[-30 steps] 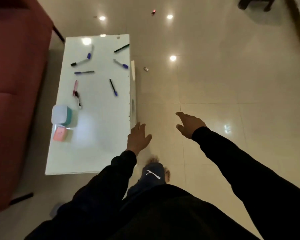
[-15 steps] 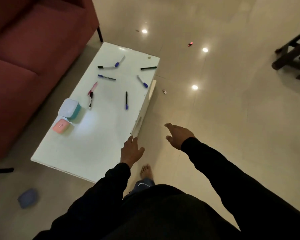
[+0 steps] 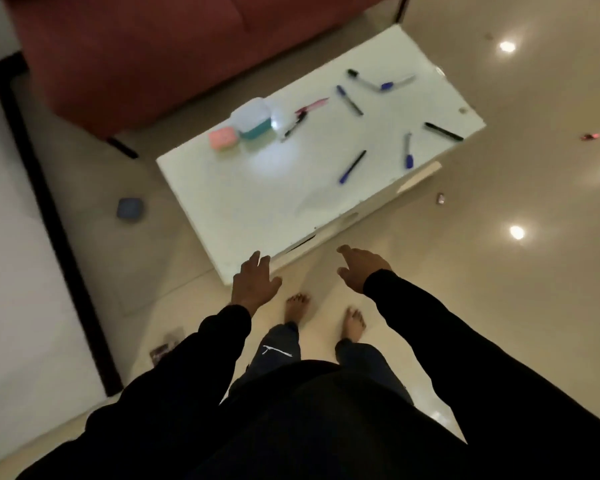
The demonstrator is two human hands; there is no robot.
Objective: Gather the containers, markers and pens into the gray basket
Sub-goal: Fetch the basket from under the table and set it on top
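A low white table point(image 3: 257, 209) carries a teal container with a white lid point(image 3: 253, 121), a small pink container point(image 3: 223, 140) beside it, and several scattered pens and markers: a blue-capped pen point(image 3: 352, 167), another blue one point(image 3: 408, 150), a black marker point(image 3: 443, 131), a pink pen point(image 3: 311, 106). A blue container point(image 3: 129, 208) lies on the floor left of the table. My left hand point(image 3: 253, 284) hovers empty at the table's near corner, fingers spread. My right hand point(image 3: 361, 266) is empty and spread over the floor. No gray basket is in view.
A dark red sofa point(image 3: 153, 53) stands behind the table. A white surface with a dark edge point(image 3: 21, 271) fills the left side. Small bits point(image 3: 440, 198) lie on the glossy tiled floor to the right. My bare feet point(image 3: 297, 306) stand near the table's corner.
The view has swung left and I have stepped around the table's near corner. The table now lies diagonally ahead. Both hands stay empty and spread.
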